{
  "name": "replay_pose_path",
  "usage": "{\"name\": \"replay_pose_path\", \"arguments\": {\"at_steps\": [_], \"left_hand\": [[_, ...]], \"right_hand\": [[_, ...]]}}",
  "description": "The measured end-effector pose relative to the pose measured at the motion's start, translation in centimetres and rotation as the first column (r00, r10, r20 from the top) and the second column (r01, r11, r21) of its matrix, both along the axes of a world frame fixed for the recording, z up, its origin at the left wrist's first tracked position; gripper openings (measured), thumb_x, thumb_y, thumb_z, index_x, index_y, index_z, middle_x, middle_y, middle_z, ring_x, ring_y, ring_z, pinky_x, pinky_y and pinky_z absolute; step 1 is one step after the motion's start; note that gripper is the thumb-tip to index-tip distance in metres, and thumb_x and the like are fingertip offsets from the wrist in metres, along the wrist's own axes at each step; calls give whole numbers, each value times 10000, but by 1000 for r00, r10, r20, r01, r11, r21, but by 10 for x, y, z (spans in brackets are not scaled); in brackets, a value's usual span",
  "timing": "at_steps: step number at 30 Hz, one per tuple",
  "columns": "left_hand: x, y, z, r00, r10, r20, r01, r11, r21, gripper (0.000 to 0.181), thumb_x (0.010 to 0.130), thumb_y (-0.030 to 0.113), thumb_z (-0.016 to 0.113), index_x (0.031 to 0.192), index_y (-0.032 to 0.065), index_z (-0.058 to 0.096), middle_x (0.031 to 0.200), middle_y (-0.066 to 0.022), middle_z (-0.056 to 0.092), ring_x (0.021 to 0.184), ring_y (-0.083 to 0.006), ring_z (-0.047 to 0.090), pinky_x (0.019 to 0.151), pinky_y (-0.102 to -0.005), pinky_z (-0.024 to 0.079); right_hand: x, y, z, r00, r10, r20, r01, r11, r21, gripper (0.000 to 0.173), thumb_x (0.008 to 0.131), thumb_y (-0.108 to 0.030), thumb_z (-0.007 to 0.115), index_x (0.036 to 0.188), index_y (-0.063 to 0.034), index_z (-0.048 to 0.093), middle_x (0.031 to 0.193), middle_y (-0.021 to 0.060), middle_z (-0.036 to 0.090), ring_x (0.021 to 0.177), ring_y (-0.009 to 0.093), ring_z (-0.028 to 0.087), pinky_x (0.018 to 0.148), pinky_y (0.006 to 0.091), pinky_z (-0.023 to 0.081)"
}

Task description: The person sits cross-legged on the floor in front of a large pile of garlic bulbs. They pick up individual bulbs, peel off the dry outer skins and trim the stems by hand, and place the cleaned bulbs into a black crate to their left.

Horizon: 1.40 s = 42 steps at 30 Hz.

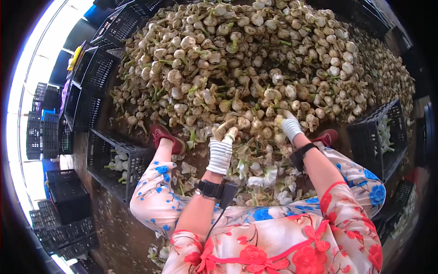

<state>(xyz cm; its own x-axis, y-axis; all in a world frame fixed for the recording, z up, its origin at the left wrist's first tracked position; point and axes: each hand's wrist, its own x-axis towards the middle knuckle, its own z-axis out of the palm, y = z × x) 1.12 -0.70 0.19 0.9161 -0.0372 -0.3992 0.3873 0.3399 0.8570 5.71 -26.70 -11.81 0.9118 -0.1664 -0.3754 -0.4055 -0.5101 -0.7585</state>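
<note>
A large heap of garlic bulbs (219, 68), soil-stained and with green stems, lies before me. My left hand (221, 145), in a striped knit glove with tan fingers, is at the heap's near edge. Its fingers are bent beside several bulbs; whether one is held is unclear. My right hand (290, 126), in a similar glove, reaches to bulbs at the same edge. Those bulbs partly hide its fingertips, so its grip cannot be told. Below the hands, loose peeled garlic skins (263, 178) cover the floor between my legs.
At my left stands a black plastic crate (106, 167) holding cleaned white garlic (120, 161). A second black crate (366, 140) at my right also holds white garlic (385, 133). More crates (92, 72) line the left side. Another garlic heap (386, 65) spreads at far right.
</note>
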Motion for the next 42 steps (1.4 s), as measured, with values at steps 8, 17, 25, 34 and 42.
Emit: {"name": "replay_pose_path", "arguments": {"at_steps": [8,17,25,34,42], "left_hand": [[-20,-39,10,962,-65,264,46,996,77,605,798,48,615,1322,26,311,1223,-98,453,1084,-153,468,918,-273,398],[-26,-17,36,911,-266,315,325,933,-152,489,871,194,481,1309,20,349,1167,-73,509,1057,-148,492,939,-300,384],[-23,-2,41,945,-318,78,309,786,-536,669,812,521,506,1264,43,385,1059,-116,572,882,-228,599,672,-389,535],[-29,-28,23,908,89,410,-68,996,-65,697,670,-13,687,1273,74,348,1051,-83,511,890,-157,537,743,-284,509],[-32,-14,74,944,-330,13,244,672,-699,621,778,392,549,1273,49,400,1045,-109,569,857,-190,585,677,-345,530]], "right_hand": [[-46,93,150,943,-118,-312,334,326,885,394,860,-389,537,1090,-69,523,774,57,601,610,150,569,562,259,482],[-32,63,204,900,400,172,-424,717,553,376,829,-332,615,998,5,616,811,-6,614,701,37,514,601,200,433],[-60,75,212,959,274,-77,-118,629,768,250,850,-271,592,892,-27,624,595,-9,560,428,68,475,400,191,347],[-55,96,187,999,43,4,-32,679,733,193,859,-142,567,986,-3,608,811,13,619,694,57,529,596,220,456],[-35,66,136,991,15,-130,128,80,989,101,817,-46,552,916,-24,562,739,34,595,648,142,572,593,266,482]]}}
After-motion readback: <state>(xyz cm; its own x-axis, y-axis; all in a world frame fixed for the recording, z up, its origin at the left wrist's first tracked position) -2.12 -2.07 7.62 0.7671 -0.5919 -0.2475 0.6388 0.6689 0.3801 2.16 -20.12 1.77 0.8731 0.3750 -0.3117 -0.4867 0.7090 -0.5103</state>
